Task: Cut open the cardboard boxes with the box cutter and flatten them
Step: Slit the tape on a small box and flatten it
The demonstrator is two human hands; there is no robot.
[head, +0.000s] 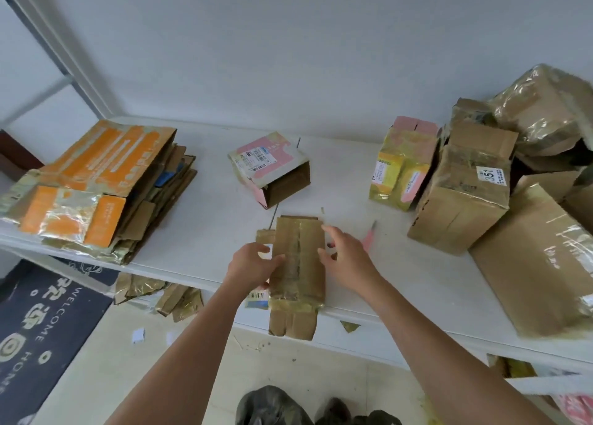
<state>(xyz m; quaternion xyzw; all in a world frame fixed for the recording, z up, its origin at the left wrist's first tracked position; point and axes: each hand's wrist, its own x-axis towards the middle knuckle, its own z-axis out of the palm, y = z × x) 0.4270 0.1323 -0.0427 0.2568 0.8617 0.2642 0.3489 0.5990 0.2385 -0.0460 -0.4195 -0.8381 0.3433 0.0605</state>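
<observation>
- While the work looks well under way, several boxes are left, so I judge the task partly done.
- Done so far: a stack of flattened cardboard [106, 184] lies at the left end of the counter [205, 232], an orange-printed sheet on top.
- In hand now: a flattened brown box [298, 264], heavily taped, lies at the counter's near edge, its lower flaps hanging over the rim.
- The left hand [253, 266] grips that box's left edge, thumb on top and fingers curled under.
- The right hand [345, 253] is at the box's right edge with fingers spread and loosely bent; whether it touches the cardboard or hovers just off it I cannot tell.
- The 2 hands are apart, 1 on each side of the box.
- The box cutter [369, 237], pink-handled and blurred, lies on the counter just right of the right hand, held by neither.
- Left to do: a pink box [272, 168] sits behind, 1 end open but not flattened.
- At the right a pile of taped boxes [500, 200] waits, seemingly uncut, including 1 marked 351.
- Cardboard scraps [160, 296] lie on the floor below the counter.
- Likely next step, as a guess: adding the flat box to the left stack.
</observation>
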